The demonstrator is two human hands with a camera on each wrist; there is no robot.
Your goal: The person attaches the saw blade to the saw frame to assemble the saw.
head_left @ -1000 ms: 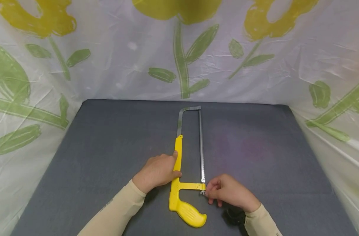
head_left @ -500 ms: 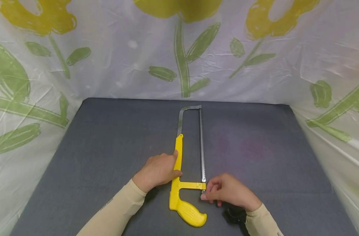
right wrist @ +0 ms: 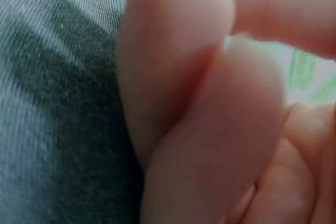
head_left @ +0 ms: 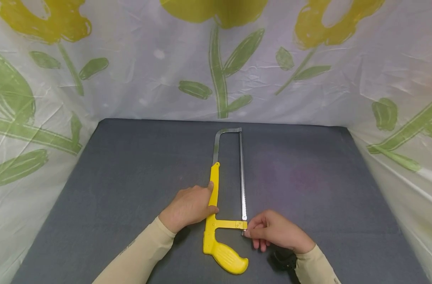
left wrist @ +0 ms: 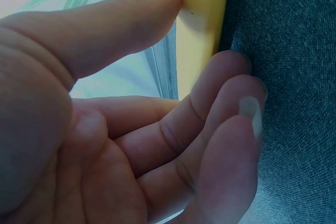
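A hacksaw (head_left: 215, 189) with a yellow frame and handle lies on the dark table, its grey metal bow and blade (head_left: 242, 173) pointing away from me. My left hand (head_left: 188, 208) holds the yellow frame between thumb and fingers; in the left wrist view the thumb presses one side of the yellow frame (left wrist: 197, 30) while the fingers curl at the other. At the near end of the blade my right hand (head_left: 274, 230) pinches the small metal wing nut (head_left: 243, 232), mostly hidden by the fingertips. The right wrist view shows only blurred, bent fingers (right wrist: 173, 77).
The table (head_left: 148, 157) has a dark grey cloth top. A white curtain (head_left: 138, 59) printed with yellow flowers hangs behind it and at both sides. Near the right wrist lies a black item (head_left: 283, 260), partly hidden by the sleeve.
The right thumb and fingertips shift slightly around the wing nut, down and then back up. The left hand and hacksaw stay in place.
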